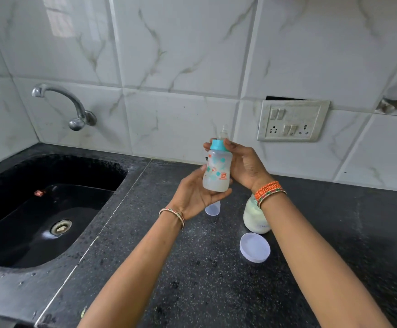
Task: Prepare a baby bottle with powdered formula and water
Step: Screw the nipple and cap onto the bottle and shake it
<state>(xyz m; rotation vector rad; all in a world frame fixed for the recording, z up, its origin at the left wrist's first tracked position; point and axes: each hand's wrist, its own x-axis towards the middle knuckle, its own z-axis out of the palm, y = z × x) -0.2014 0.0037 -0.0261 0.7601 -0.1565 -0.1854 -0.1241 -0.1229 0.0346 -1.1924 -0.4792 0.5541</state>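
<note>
Bottle stage, by my reading: the baby bottle is held upright above the counter, teal collar and teat on, so the step looks like tightening or mixing, with the open formula jar and its lid set just below. Left hand cups the base from underneath, fingers curled around the lower body; right hand wraps the upper body, fingertips at the collar (contents too cloudy to judge). Next move probably calls for a firm collar before shaking.
</note>
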